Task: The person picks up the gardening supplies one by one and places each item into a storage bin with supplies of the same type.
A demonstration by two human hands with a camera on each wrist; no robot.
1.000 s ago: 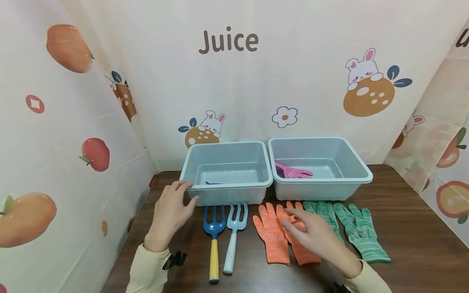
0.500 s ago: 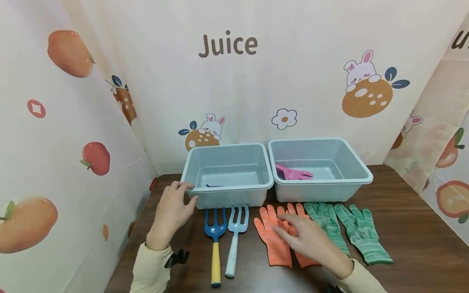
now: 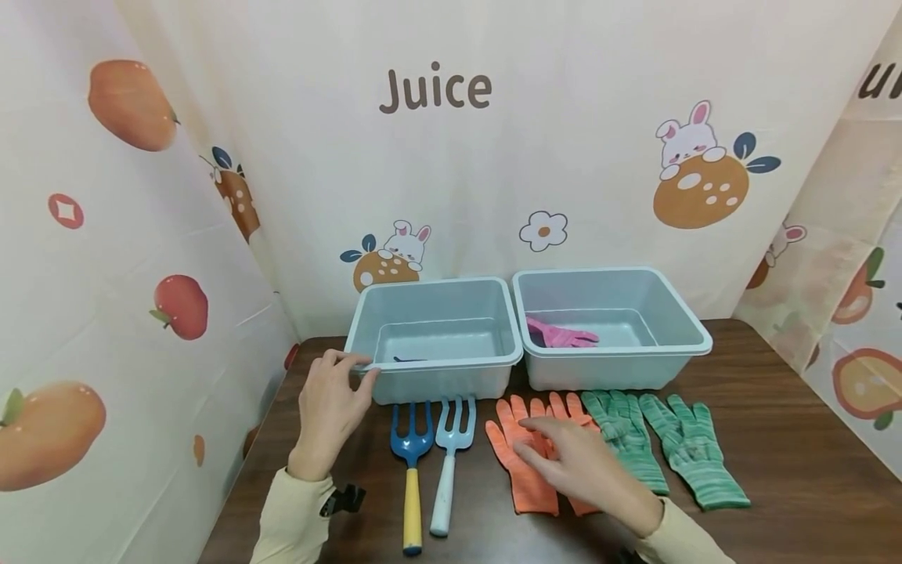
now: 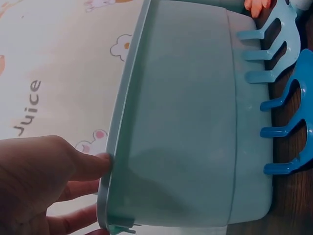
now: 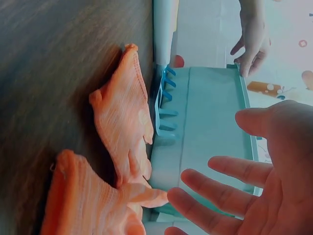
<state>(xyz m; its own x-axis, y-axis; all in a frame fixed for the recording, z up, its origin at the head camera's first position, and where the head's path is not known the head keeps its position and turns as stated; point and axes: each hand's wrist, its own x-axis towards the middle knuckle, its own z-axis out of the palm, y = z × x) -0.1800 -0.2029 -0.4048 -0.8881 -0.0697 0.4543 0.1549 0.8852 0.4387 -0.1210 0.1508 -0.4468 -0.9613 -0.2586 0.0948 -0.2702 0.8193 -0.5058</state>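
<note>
In the lower left of the head view, the left hand [image 3: 331, 411] is angling up from a cream sleeve [image 3: 292, 513], its thumb and fingers pinching the rim at the near left corner of the left bin [image 3: 440, 382]. The left wrist view is showing the thumb pressing the rim from the front, the other fingers lying behind it. Right of centre, the right hand [image 3: 574, 462] is slanting in from the lower right and hovering over the orange gloves [image 3: 527, 478], its fingers spreading apart, thumb standing clear.

The brown surface [image 3: 789, 423] is filling the lower part of the frame. On it, a dark blue fork [image 3: 412, 446] with a yellow handle and a light blue fork [image 3: 454, 439] are lying side by side below the left bin; green gloves [image 3: 694, 446] are lying at the lower right. The right bin [image 3: 599, 368] is standing just beside the left one, a pink thing [image 3: 564, 337] lying inside. Behind, a pale cloth [image 3: 451, 180] printed with fruit, rabbits and "Juice" is hanging around the surface.
</note>
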